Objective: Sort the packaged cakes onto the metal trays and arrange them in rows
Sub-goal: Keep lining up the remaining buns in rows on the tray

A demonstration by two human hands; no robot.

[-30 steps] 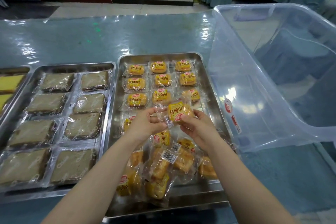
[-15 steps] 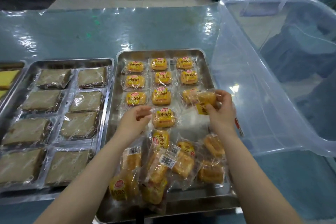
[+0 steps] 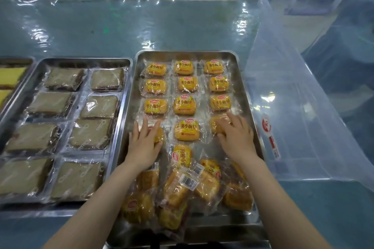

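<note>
Hands flat on 2 yellow cakes, left (image 3: 144, 143), right (image 3: 237, 135); tray (image 3: 245, 95)

left hand (image 3: 144, 143): flat, fingers spread, palm down, left side of steel tray (image 3: 248, 95) | right hand (image 3: 236, 137): same, right side

The table (image 3: 101, 32) is covered in glossy teal sheeting; three metal trays (image 3: 240, 79) are set side by side, with a clear plastic bin (image 3: 315, 107) at the right.
</note>
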